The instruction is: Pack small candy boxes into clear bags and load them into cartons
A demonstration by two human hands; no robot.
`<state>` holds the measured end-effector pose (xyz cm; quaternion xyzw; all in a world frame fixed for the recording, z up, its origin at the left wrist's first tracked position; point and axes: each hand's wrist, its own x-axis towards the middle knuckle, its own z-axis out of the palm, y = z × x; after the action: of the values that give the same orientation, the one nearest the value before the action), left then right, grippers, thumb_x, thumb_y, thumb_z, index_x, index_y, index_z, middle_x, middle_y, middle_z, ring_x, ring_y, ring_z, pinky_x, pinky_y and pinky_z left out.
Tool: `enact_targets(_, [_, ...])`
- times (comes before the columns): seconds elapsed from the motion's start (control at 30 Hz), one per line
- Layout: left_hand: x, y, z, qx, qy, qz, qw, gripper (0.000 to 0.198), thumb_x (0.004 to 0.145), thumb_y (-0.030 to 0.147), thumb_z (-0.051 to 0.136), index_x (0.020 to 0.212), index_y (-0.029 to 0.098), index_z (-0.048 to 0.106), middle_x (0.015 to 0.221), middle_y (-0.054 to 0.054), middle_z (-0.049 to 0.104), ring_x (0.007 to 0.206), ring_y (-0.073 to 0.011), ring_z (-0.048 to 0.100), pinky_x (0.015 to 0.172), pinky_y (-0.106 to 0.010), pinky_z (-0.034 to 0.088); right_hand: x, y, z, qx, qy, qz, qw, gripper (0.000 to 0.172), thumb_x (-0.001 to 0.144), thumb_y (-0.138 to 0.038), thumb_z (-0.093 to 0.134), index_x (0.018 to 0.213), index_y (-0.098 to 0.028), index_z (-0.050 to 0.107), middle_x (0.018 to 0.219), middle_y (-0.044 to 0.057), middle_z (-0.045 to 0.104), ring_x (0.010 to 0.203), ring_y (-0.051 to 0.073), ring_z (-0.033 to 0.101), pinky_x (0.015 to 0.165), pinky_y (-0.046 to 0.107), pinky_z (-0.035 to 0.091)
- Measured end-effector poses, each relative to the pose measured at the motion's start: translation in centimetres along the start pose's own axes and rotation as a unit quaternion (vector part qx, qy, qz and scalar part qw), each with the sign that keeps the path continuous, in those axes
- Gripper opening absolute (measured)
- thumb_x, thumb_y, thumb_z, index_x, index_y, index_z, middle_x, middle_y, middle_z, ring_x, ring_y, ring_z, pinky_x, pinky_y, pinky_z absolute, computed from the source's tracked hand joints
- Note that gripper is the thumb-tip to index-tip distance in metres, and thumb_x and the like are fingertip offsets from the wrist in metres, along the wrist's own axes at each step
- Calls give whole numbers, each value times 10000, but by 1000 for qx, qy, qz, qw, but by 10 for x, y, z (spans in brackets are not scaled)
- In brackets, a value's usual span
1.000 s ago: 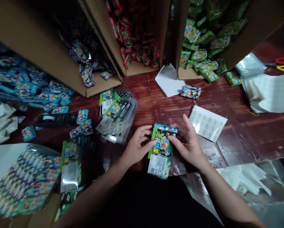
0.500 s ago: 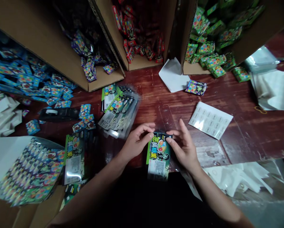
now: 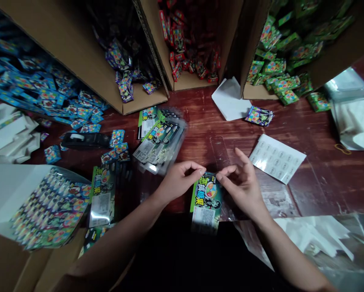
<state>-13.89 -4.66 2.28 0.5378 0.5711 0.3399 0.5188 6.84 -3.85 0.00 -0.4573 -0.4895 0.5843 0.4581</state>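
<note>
A flat plastic candy bag (image 3: 206,198), printed black and green with large yellow and blue characters, hangs upright over the table's front edge. Its lower part is a clear window over a grey label. My left hand (image 3: 183,178) pinches the top left corner between thumb and index finger. At the top right corner, my right hand (image 3: 242,186) closes thumb and a finger, with its index finger raised. Beyond my left hand lies a fanned pile of similar printed bags (image 3: 159,142). A white sheet of round clear stickers (image 3: 277,158) lies to the right of my right hand.
Open cartons hold small candy packets: blue (image 3: 48,93), purple (image 3: 123,83), red (image 3: 200,69) and green (image 3: 285,83). A black tape dispenser (image 3: 86,140) lies left. One purple packet (image 3: 259,116) is beside white paper (image 3: 230,99). A tub of scraps (image 3: 315,235) stands front right.
The view has shifted a little, so most things sit further right. Both hands stay at the bag's top edge, and the right fingers have closed more on its corner.
</note>
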Motion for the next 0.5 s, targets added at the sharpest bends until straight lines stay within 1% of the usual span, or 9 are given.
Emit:
enact_targets(0.13, [12,5,-5,27,-17,4,999,183,914,338,663,924,174,743,938,-39,774,867,-166,702,826,-305,542,9,-8,2,37,18,67,997,928,773,-297,822,1531,-258,288,803,-49,693,735,139,649,746,302,551])
enact_targets(0.23, [19,8,-10,30,-34,-4,999,173,901,316,673,890,162,751,903,-45,782,834,-165,711,797,-300,547,13,-11,-1,41,12,94,995,987,755,-293,834,1554,-218,259,794,-47,710,732,136,653,760,301,546])
enact_targets(0.3, [20,9,-13,29,-53,0,998,155,891,299,685,893,164,760,907,-47,788,843,-166,720,817,-307,554,12,-11,-5,36,1,95,995,1023,762,-294,830,1578,-229,217,796,-46,714,717,136,653,746,300,550])
enact_targets(0.4, [14,7,-14,-3,-99,26,995,135,868,283,721,937,177,769,1013,-55,791,945,-176,732,898,-325,558,5,-7,-13,18,-21,77,997,1026,799,-293,803,1602,-284,164,811,-48,713,707,134,654,732,295,561])
enact_targets(0.47, [10,3,-12,-43,-115,37,992,149,843,263,748,967,182,761,1082,-58,779,1007,-180,727,934,-333,557,0,-6,-21,-1,-45,59,997,959,842,-295,767,1601,-310,180,846,-37,720,769,144,678,790,313,572])
enact_targets(0.5, [8,1,-11,-59,-112,38,991,155,835,255,755,971,181,754,1088,-58,775,1012,-178,725,936,-333,560,-1,-7,-25,-11,-62,51,997,917,867,-299,743,1598,-319,191,874,-27,728,821,153,693,838,330,571])
